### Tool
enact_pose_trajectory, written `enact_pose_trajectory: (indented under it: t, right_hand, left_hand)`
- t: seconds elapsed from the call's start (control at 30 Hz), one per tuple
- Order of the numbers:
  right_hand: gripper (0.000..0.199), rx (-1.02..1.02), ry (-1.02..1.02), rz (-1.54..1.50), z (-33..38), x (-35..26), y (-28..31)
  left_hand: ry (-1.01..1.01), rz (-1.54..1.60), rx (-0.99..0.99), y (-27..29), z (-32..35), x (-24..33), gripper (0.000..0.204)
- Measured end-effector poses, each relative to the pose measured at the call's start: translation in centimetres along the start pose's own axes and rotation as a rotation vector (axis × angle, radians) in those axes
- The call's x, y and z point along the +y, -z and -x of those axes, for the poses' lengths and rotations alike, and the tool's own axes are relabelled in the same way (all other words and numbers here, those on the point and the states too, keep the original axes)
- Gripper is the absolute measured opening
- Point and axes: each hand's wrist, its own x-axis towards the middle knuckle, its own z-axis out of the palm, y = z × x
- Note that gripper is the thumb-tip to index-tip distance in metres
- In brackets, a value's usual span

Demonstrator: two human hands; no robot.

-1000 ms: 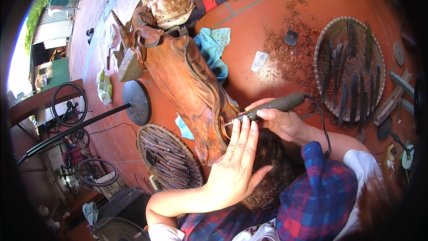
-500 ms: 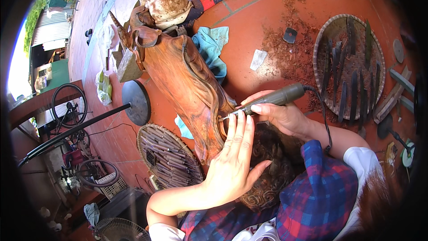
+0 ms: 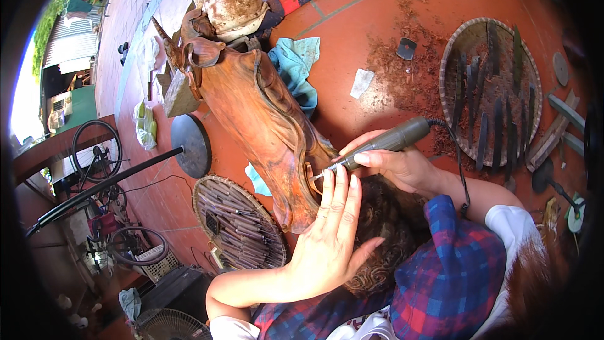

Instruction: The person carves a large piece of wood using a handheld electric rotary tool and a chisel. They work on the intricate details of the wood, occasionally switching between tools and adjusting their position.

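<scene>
In my right hand (image 3: 402, 167) is a dark green rotary tool (image 3: 399, 135), its black cord trailing from the back end. Its thin tip touches the lower part of a reddish-brown wood carving (image 3: 251, 110), at a curved fold. The carving lies slanted, with draped folds along its body and pointed shapes at the far end. My left hand (image 3: 324, 239) has its fingers stretched out, the fingertips resting near the tool's front end. Below the tool a darker, curly carved part (image 3: 377, 245) of wood shows between my arms.
A round basket of wooden-handled tools (image 3: 242, 226) stands at left; another with dark flat strips (image 3: 450, 110) is at right. A black round-based stand (image 3: 190, 145), a blue cloth (image 3: 296, 69) and a stained white bundle (image 3: 229, 9) surround the carving. Wood shavings (image 3: 402, 69) litter the red floor.
Hardly anything differs. The tool's tip and both hands stay at the same fold of the carving, with only a tiny shift of the view.
</scene>
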Motion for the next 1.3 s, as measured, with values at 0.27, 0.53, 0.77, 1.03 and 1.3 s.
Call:
enact_pose_trajectory:
  t: [0.27,0.53,0.77,1.03,1.3]
  right_hand:
    - [0.027,-0.008,0.037,-0.044,-1.1,0.0,0.0]
    - [0.03,0.007,-0.006,-0.164,-1.0,1.3,0.6]
    - [0.028,0.009,-0.044,-0.271,0.0,2.2,0.4]
    - [0.026,-0.005,-0.074,-0.345,0.3,2.6,0.6]
    - [0.034,0.013,-0.021,-0.331,-0.6,3.3,1.1]
  left_hand:
    - [0.017,-0.017,0.037,-0.1,-1.0,-0.6,0.095]
    - [0.017,-0.025,0.038,-0.2,-1.2,-0.8,0.095]
    - [0.001,-0.025,0.016,-0.1,-0.3,-0.4,0.094]
    - [-0.016,-0.052,0.02,-0.1,-0.4,-0.3,0.093]
    - [0.034,-0.099,0.033,-0.2,-1.4,-0.8,0.092]
